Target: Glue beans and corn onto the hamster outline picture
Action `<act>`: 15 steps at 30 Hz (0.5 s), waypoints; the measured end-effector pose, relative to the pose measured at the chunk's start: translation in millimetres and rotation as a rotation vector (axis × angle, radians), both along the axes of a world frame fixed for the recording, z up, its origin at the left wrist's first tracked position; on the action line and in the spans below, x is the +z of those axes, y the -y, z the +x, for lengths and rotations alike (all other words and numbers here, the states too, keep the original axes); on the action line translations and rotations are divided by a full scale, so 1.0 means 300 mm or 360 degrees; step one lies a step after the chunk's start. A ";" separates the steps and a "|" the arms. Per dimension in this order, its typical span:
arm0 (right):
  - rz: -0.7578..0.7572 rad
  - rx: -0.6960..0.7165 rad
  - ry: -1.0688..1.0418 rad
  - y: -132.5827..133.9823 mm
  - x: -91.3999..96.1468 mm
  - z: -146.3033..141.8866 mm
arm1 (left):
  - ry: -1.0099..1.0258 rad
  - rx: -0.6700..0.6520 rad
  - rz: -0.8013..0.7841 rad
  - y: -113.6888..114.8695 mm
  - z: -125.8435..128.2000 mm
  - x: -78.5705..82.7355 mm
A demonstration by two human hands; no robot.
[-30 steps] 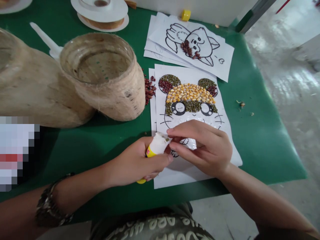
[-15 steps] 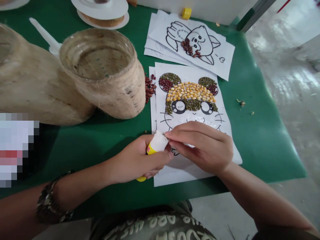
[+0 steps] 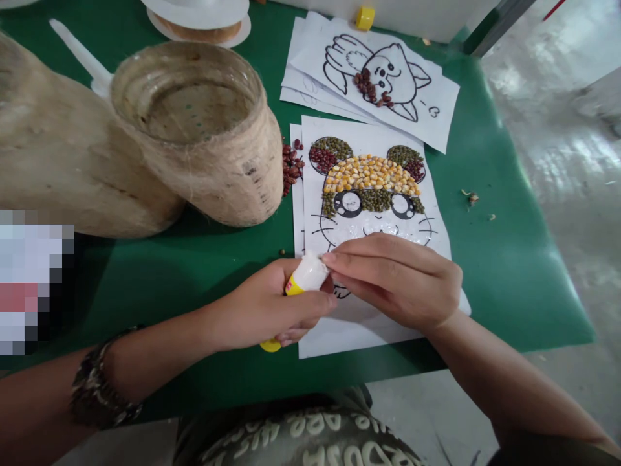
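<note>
Bench (image 3: 514, 278) runs right of the drawing (image 3: 373, 178) to a slanting edge; just below frame centre, your left hand (image 3: 274, 307) grips the glue stick (image 3: 310, 274), your right hand's (image 3: 400, 278) fingertips pinched together at its tip.

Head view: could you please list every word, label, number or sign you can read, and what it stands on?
"ARE": shirt; other lettering too distorted to read surely.
Red mark: white-and-yellow tube, too small to read.
Dark marks: right-hand jar, too blurred to read.
Squiggle: upper drawing sheet, unclear whether text.
</note>
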State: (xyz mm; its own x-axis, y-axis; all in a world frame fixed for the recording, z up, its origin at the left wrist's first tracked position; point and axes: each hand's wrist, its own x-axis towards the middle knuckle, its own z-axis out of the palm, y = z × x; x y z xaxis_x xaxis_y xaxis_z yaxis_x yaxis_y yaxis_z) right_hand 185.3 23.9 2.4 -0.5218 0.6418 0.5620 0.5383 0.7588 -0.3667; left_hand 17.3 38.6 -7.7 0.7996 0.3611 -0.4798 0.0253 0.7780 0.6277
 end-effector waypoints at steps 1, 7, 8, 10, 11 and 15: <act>-0.0004 -0.0010 0.0005 0.000 0.001 -0.001 | 0.0004 -0.0001 0.0005 0.000 0.000 0.001; 0.0011 -0.0050 0.0035 0.001 0.009 -0.005 | 0.0013 0.0000 0.0024 0.001 0.001 0.001; 0.0011 -0.0050 0.0027 0.001 0.009 -0.006 | 0.0018 0.0006 0.0027 0.002 0.000 0.001; 0.0005 -0.0055 0.0011 0.001 0.009 -0.008 | 0.0031 0.0012 0.0035 0.003 -0.001 -0.001; 0.0007 -0.0055 0.0004 0.001 0.009 -0.009 | 0.0037 0.0009 0.0040 0.003 -0.001 -0.002; 0.0017 -0.0063 0.0005 0.002 0.010 -0.011 | 0.0054 -0.0008 0.0046 0.000 -0.002 -0.003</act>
